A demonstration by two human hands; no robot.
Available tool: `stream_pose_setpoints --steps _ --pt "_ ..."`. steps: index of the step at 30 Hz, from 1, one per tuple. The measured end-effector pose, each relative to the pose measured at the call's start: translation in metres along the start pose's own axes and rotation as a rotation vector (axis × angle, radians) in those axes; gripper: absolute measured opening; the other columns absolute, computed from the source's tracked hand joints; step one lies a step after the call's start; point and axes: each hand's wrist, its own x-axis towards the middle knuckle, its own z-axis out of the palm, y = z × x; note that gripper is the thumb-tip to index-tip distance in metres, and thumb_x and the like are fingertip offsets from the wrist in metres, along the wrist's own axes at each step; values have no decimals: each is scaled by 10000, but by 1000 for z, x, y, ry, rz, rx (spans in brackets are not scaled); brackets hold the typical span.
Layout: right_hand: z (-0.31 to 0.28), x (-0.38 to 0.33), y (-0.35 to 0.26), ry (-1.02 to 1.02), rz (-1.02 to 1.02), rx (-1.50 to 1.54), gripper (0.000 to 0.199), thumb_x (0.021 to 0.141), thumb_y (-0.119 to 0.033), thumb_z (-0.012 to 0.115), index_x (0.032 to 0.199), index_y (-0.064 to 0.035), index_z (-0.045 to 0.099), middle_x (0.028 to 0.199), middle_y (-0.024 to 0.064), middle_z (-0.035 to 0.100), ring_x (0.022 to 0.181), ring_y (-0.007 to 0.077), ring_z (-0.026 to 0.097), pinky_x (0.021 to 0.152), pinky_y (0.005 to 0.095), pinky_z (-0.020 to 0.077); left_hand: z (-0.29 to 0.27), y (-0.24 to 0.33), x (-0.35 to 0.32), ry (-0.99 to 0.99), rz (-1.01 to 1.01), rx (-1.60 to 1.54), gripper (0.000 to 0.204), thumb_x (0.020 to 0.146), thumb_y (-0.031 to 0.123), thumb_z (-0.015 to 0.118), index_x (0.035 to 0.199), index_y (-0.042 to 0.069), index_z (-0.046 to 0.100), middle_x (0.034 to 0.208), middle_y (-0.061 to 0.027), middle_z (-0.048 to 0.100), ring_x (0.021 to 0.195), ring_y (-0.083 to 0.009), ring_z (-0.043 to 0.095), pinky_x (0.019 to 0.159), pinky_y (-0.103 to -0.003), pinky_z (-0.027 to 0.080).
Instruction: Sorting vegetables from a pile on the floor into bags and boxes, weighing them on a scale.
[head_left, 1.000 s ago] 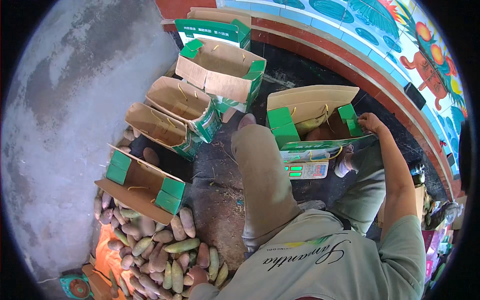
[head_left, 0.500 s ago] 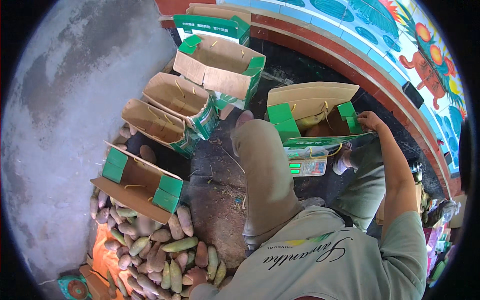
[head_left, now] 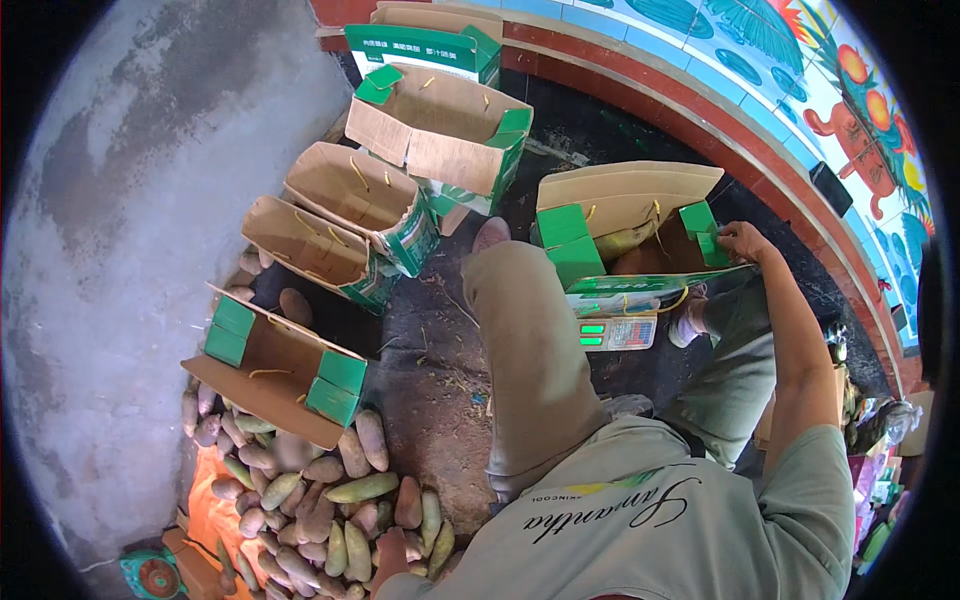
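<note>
On the right, my right hand [head_left: 742, 242] pinches the right rim of an open cardboard carton [head_left: 628, 187] with green flaps and yellow cord handles. A long green vegetable [head_left: 625, 241] and a reddish one lie in this carton. It rests on a digital scale [head_left: 620, 333] with a lit green display, partly hidden beneath it. My left hand [head_left: 392, 551] reaches down into a pile of long green and reddish-brown root vegetables [head_left: 361, 487] at the lower left. Its fingers are hidden there, so I cannot see whether they grip one.
An open carton [head_left: 275, 370] stands beside the pile. Several more open cartons [head_left: 440, 110] line up behind it toward the back wall. An orange sheet [head_left: 207, 487] shows under the vegetables. A grey wall [head_left: 150, 250] bounds the left, a painted tiled wall [head_left: 740, 90] the right.
My left hand has shifted slightly left and deeper among the vegetables, its fingers now less visible. The right hand keeps its place on the carton's rim. The view has moved slightly.
</note>
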Motion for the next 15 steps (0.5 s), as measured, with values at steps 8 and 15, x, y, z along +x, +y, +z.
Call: stream_pose_setpoints --steps 8,15 --pt "2 1 -6 -43 -11 -47 339 770 -220 632 965 55 589 691 126 595 531 196 579 491 318 488 -12 44 -33 197 337 -1137 724 578 281 788 1176 42 457 957 -92 586 879 -230 577 712 -348 469" --pt "3 3 -3 -38 -75 -42 344 762 -228 645 949 55 590 720 132 597 564 207 589 503 324 489 -37 122 -9 206 522 -1829 594 634 284 762 1102 25 504 802 -20 526 660 -127 472 592 -301 418"
